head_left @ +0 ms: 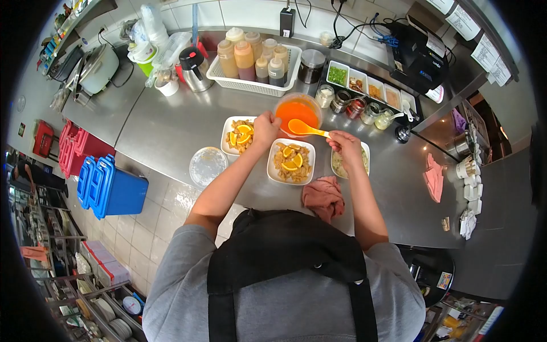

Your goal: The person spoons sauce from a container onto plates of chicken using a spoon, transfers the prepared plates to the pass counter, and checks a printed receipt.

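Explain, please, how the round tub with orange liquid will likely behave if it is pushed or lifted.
The tub would probably feel fairly heavy, since a wide pool of orange liquid shows inside. Being uncovered, it may slosh if pushed quickly. Its translucent, thin-looking rim suggests plastic that might flex when squeezed.

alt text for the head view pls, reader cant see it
A person's right hand holds an orange spoon over a tub of orange liquid, the left hand at its rim. Three white bowls of food stand on a metal counter, two topped with orange slices.
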Demonstrator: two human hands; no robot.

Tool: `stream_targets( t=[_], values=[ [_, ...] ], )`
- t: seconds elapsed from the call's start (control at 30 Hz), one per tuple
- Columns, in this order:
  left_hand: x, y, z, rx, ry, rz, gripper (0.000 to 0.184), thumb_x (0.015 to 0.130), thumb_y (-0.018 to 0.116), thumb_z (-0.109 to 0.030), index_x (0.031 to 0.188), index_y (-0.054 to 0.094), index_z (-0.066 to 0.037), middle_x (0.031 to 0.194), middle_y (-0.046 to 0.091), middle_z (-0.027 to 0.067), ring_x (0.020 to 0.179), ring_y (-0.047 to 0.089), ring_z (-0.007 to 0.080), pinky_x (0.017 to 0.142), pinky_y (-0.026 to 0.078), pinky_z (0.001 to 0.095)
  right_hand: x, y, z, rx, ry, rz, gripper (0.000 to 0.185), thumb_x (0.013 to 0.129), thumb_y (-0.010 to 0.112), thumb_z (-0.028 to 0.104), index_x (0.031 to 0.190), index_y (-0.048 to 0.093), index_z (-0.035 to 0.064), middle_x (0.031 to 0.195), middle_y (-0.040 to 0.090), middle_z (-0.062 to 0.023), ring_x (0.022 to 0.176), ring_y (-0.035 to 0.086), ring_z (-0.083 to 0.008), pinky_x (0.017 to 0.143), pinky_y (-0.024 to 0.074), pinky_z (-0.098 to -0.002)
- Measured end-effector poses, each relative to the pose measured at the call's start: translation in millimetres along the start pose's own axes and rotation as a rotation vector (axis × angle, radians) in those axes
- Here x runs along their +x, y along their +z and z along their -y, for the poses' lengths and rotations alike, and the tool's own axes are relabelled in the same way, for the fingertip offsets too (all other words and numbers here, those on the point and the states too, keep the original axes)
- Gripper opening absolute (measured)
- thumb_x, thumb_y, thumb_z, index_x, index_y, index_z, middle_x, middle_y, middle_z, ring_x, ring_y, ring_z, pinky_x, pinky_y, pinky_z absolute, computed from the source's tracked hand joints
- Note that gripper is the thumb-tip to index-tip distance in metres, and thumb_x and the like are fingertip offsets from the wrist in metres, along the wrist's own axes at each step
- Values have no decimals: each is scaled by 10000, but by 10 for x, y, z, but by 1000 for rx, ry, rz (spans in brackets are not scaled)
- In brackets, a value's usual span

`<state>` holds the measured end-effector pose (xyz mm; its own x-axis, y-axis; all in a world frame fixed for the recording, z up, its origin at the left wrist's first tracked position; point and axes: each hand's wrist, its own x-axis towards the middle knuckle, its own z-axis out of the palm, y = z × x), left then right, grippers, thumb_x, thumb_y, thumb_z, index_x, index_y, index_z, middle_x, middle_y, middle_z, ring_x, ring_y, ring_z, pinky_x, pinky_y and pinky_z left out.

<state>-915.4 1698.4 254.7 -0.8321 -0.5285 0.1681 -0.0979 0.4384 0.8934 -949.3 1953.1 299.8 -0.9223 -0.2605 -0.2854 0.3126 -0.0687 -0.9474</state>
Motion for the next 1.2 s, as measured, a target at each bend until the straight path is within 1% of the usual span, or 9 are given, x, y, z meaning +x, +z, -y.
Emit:
stream_targets(
  t=[0.13, 0.4, 0.57, 0.67, 0.8, 0.87, 1.0, 1.13, 1.2],
  values=[
    [34, -8, 52, 26, -5, -17, 198, 746, 624, -137, 664, 548, 26, 613, 584, 207, 580, 598, 348, 579, 482, 408, -164, -31, 52, -24, -10, 11, 176, 833, 652, 117, 952, 664, -13, 783, 674, -73, 625, 589, -67, 577, 468, -173],
    [74, 12, 117, -135, -76, -4, 216, 795, 613, -116, 656, 524, 24, 551, 583, 153, 512, 653, 241, 465, 510, 339, -453, 40, -210, -79, -21, 64, 136, 835, 639, 79, 919, 662, -26, 751, 666, -68, 604, 573, -68, 555, 455, -186],
    [83, 27, 155, -99, -53, -21, 208, 795, 611, -106, 661, 520, 24, 553, 583, 144, 516, 653, 237, 461, 513, 337, -599, 61, -284, -229, -93, 69, 120, 839, 627, 70, 892, 659, -33, 726, 657, -62, 612, 581, -78, 565, 473, -203],
    [39, -34, 6, -50, -32, -27, 210, 794, 610, -104, 657, 517, 25, 554, 580, 147, 509, 649, 234, 463, 512, 338, -686, 42, -283, -274, -116, 66, 117, 831, 632, 65, 891, 658, -32, 723, 655, -64, 624, 594, -85, 575, 485, -209],
    [26, -48, -47, -48, -14, -23, 218, 793, 607, -112, 649, 511, 21, 552, 578, 154, 500, 638, 234, 474, 503, 342, -808, -17, -257, -255, -128, 29, 112, 819, 639, 55, 878, 659, -38, 716, 653, -58, 626, 598, -87, 576, 483, -215],
    [39, -42, -45, -34, -5, -18, 221, 793, 605, -117, 646, 507, 17, 550, 578, 153, 501, 637, 235, 479, 498, 344, -857, -79, -231, -384, -225, 5, 100, 817, 638, 45, 867, 662, -38, 705, 650, -50, 619, 590, -85, 570, 474, -224],
    [74, -5, -14, -94, -24, -3, 225, 793, 597, -124, 638, 499, 6, 543, 575, 152, 502, 634, 233, 491, 485, 347, -967, -121, -133, -462, -290, -46, 86, 821, 638, 46, 857, 666, -28, 696, 650, -48, 614, 580, -80, 563, 464, -231],
    [102, 19, 5, -75, -12, -3, 225, 791, 596, -122, 636, 496, 6, 538, 570, 149, 509, 636, 231, 494, 488, 348, -1066, -95, 20, -594, -432, -77, 87, 818, 653, 60, 869, 666, -9, 685, 645, -75, 591, 578, -103, 552, 458, -249],
    [109, 19, -4, -85, -17, 34, 195, 822, 586, -96, 687, 510, 22, 574, 549, 79, 544, 651, 180, 471, 517, 300, -1084, -86, 64, -640, -491, -84, 95, 816, 660, 68, 875, 664, -7, 687, 644, -89, 586, 583, -116, 550, 459, -256]
  ],
)
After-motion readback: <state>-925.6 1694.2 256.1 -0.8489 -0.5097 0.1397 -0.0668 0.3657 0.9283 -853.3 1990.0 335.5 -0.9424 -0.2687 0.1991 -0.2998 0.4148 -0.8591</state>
